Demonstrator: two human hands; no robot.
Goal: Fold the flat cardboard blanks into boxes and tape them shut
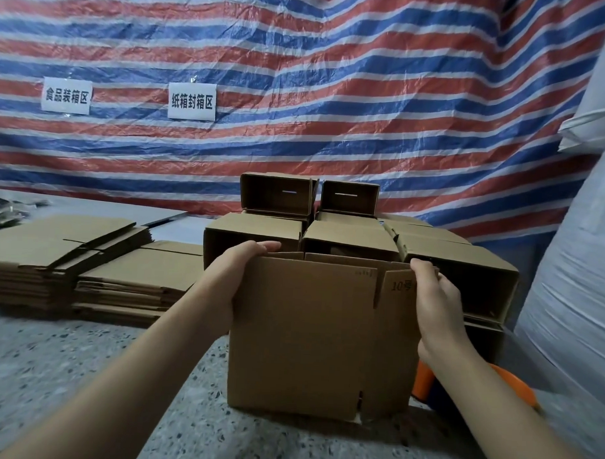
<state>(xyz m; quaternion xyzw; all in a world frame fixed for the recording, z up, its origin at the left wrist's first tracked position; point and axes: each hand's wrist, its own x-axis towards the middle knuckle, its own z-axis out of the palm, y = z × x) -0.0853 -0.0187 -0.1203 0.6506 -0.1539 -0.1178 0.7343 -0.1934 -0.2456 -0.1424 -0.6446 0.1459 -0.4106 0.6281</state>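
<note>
Cardboard box upright between my two hands on the speckled surface.

The box [311,336] stands at 6 o'clock in my view, its broad face toward me, a flap at its upper right printed "10号". My left hand [239,271] lies at the box's 10 o'clock corner, palm against the left side, fingers straight and reaching over the top edge. My right hand [435,302] is at the 2 o'clock corner, fingers curled over the top edge and gripping the right side. Folded boxes [355,238] are stacked just behind it at 12 o'clock, two more perched on top. Piles of flat blanks [87,266] lie at 9 o'clock on the surface [84,359]. A striped tarp [333,93] with two white signs hangs behind. Something orange [515,384] shows at 4 o'clock, mostly hidden by my right arm.
</note>
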